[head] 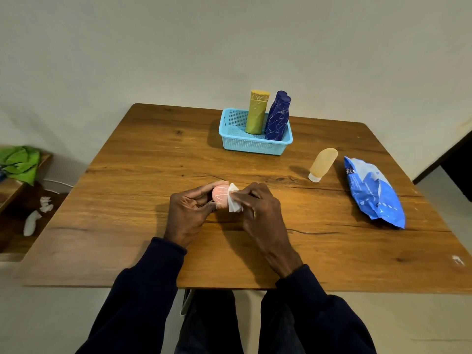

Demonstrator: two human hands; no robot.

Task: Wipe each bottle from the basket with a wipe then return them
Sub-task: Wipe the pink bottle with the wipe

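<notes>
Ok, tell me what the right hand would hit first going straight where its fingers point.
The pink bottle: the right hand holds the wipe against it, left hand gripping its far side.

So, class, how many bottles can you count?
4: yellow bottle and blue bottle standing in the basket, tan bottle on the table, pink bottle in the left hand. Another blue one may hide behind.
</notes>
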